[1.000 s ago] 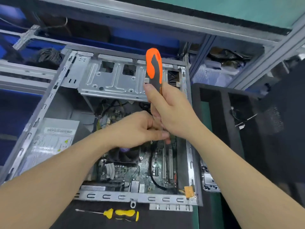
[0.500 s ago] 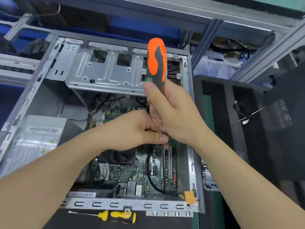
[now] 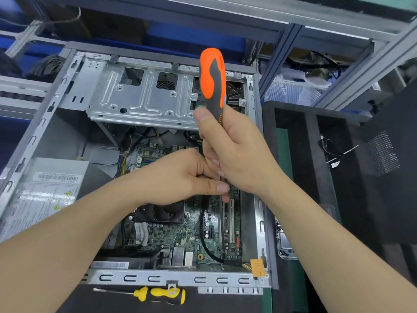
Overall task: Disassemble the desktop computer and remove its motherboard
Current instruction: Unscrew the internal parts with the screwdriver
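Observation:
An open desktop case (image 3: 33,141) lies on its side with the green motherboard (image 3: 187,233) in its floor. My right hand (image 3: 237,154) grips the orange and grey screwdriver (image 3: 213,80) upright over the board's right part. My left hand (image 3: 180,177) pinches the screwdriver's shaft just below the right hand. The tip is hidden behind my fingers. A black CPU fan (image 3: 164,213) sits partly under my left hand. A silver drive cage (image 3: 140,96) spans the far end of the case.
A grey power supply (image 3: 45,190) fills the case's left side. A yellow and black screwdriver (image 3: 158,294) lies on the mat in front of the case. A black foam tray (image 3: 311,177) stands to the right, a metal shelf frame (image 3: 282,21) behind.
The view has shifted so the case sits slightly lower and closer. Both hands keep their hold on the screwdriver in about the same place over the board.

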A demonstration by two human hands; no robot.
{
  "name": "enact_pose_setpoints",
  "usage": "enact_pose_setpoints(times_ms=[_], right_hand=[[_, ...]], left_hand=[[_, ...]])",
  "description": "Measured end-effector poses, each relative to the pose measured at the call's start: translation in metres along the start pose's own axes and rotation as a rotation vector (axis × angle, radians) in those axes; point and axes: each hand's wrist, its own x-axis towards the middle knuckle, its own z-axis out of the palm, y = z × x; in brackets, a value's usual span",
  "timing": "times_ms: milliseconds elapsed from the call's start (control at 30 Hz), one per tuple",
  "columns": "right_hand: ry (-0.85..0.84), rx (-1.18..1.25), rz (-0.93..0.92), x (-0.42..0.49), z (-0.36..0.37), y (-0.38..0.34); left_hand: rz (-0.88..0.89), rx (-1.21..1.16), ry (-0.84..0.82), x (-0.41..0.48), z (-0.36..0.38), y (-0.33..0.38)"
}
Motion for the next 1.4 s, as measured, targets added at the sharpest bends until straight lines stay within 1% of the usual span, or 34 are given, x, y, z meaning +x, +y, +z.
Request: enact_pose_setpoints(times_ms=[300,400,467,600,700,800,867,967,1033,1100,1200,1267,1400], right_hand=[[-0.029,0.017,0.001,0.000,-0.001,0.000],[-0.068,0.040,0.006,0.001,-0.003,0.002],[-0.167,0.116,-0.001,0.001,-0.007,0.003],[-0.476,0.385,-0.067,0.001,-0.016,0.002],[-0.636,0.496,-0.107,0.001,-0.021,0.001],[-0.785,0.559,-0.124,-0.002,-0.026,-0.002],[-0.889,0.559,-0.120,-0.004,-0.029,-0.007],[-0.959,0.495,-0.090,-0.009,-0.033,-0.016],[-0.932,0.465,-0.078,-0.014,-0.036,-0.022],[-0.876,0.413,-0.078,-0.021,-0.039,-0.030],[-0.763,0.263,-0.035,-0.033,-0.047,-0.046],[-0.619,0.052,-0.007,-0.040,-0.054,-0.065],[-0.158,-0.619,-0.111,-0.049,-0.057,-0.121]], left_hand=[[-0.030,0.036,-0.010,-0.001,0.001,0.003],[-0.058,0.021,-0.010,0.000,0.000,0.002],[-0.044,-0.018,-0.031,-0.001,0.000,0.001],[-0.010,-0.129,-0.069,-0.003,0.001,0.002],[-0.013,-0.200,-0.102,-0.004,0.002,0.003],[0.029,-0.209,-0.155,-0.005,0.005,0.007],[0.047,-0.243,-0.218,-0.005,0.005,0.009],[0.104,-0.350,-0.364,-0.006,0.007,0.011],[0.141,-0.498,-0.445,-0.006,0.012,0.008],[0.084,-0.615,-0.459,-0.005,0.016,0.006],[0.020,-0.598,-0.423,-0.005,0.020,0.005],[-0.006,-0.550,-0.364,-0.004,0.022,0.012],[0.027,-0.457,-0.348,-0.006,0.025,0.025]])
